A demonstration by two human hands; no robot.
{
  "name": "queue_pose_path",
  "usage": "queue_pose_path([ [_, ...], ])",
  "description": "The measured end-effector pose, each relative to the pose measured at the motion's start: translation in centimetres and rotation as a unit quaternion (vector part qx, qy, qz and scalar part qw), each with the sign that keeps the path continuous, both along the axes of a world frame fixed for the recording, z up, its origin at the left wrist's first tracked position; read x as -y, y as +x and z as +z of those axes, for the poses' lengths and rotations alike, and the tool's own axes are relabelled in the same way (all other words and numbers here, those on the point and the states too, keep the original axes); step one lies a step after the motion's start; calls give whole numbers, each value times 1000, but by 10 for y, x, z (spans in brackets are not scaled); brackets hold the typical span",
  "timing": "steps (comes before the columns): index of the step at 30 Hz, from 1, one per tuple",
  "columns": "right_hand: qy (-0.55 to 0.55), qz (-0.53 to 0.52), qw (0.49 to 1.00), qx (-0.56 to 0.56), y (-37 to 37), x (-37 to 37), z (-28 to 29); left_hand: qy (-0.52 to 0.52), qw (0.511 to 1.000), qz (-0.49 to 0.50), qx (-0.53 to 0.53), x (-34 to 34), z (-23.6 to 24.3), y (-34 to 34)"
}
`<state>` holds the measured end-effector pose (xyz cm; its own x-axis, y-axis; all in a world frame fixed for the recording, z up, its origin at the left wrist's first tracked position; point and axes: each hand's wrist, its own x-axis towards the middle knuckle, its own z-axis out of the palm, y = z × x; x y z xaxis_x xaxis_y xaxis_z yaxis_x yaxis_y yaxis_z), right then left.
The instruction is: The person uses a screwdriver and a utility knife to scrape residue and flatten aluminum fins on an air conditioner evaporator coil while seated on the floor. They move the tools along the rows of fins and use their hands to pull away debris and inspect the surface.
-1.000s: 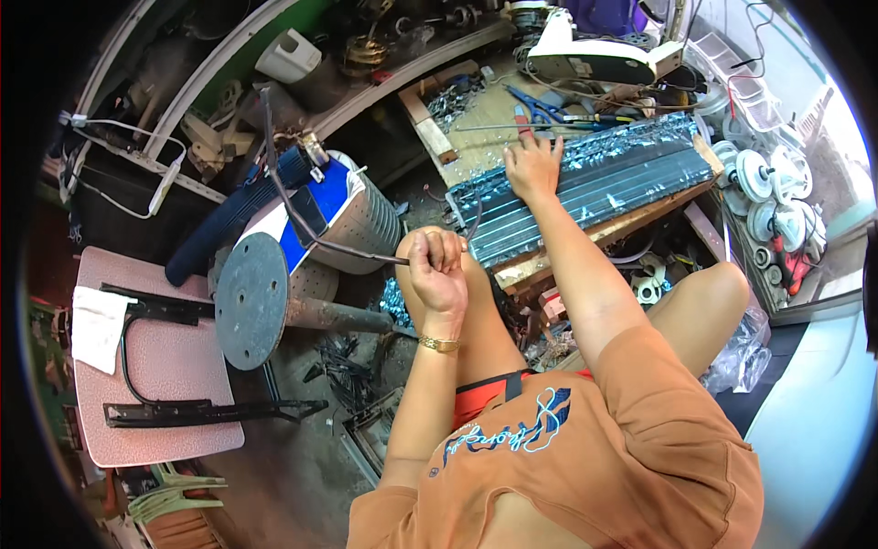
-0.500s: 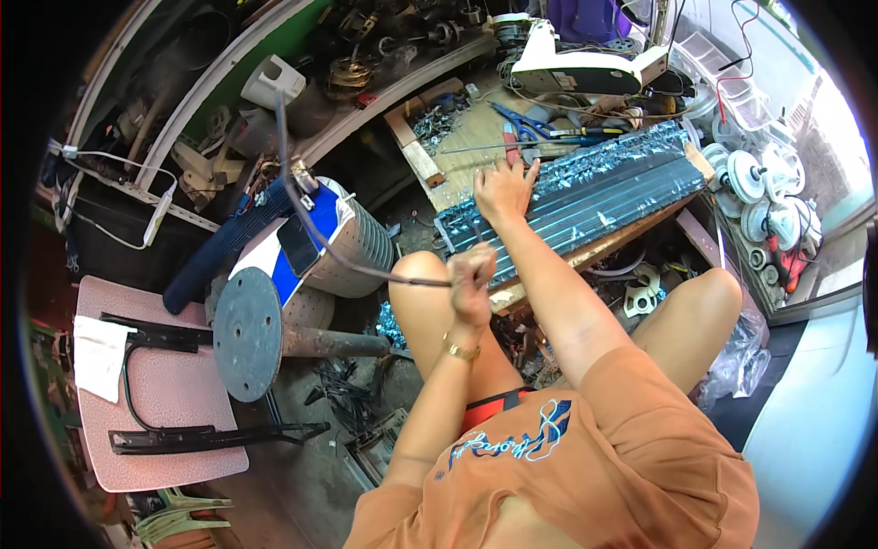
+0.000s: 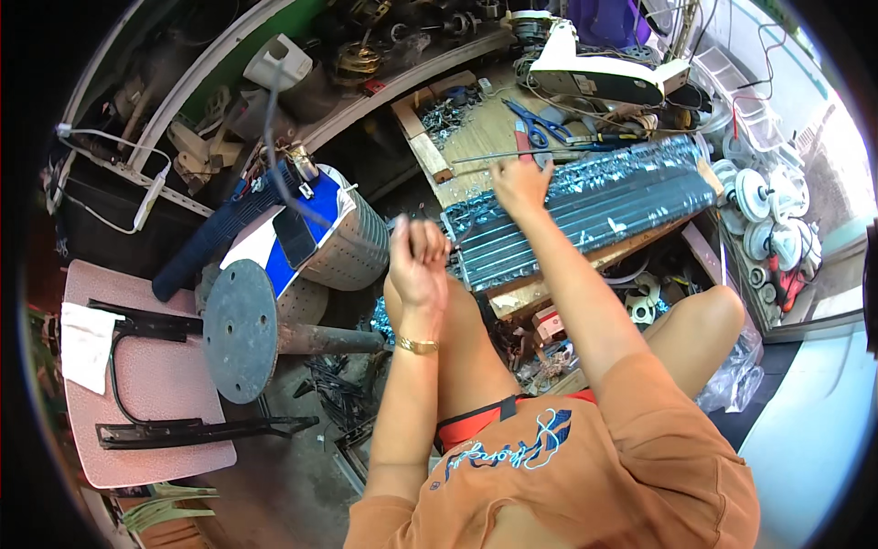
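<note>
In the head view my left hand is closed around a long bent dark tube, which is motion-blurred and reaches up and to the left. My right hand rests at the upper edge of a finned metal coil, fingers apart and bent, touching near a red-handled tool. The coil lies on a wooden board, its fins ragged along the upper edge. Blue-handled scissors and a thin rod lie just beyond it.
A round metal plate on a post and a pink folding chair are at left. A perforated drum with a phone stands behind them. White wheel-like parts crowd the right; shelves of parts line the back.
My left hand with the tube moved right, then back left and slightly higher than at first. My right hand shifted slightly left, its fingers now a little more bent on the coil's edge.
</note>
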<state>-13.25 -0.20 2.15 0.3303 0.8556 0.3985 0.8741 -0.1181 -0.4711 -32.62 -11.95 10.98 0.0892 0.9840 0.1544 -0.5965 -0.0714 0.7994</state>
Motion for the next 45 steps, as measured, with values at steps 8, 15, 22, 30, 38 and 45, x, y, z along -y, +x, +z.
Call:
queue_pose_path([
  [8, -89, 24, 995, 47, 174, -22, 11, 29, 967, -152, -201, -53, 34, 31],
  [15, 73, 91, 984, 137, 189, 25, -36, 72, 879, -243, -405, -103, 48, 133],
  [22, 147, 107, 977, 111, 174, 38, -25, 89, 835, 5, -543, -187, 36, 163],
  [30, -33, 93, 994, -43, 197, 33, -3, 130, 837, -159, -507, -157, 29, 117],
  [38, -477, 220, 851, 11, 298, -41, 36, 157, 838, 67, -518, -121, -30, 15],
  [45, -406, 264, 858, 172, 382, -23, 16, 17, 791, 35, -610, -48, -119, -9],
])
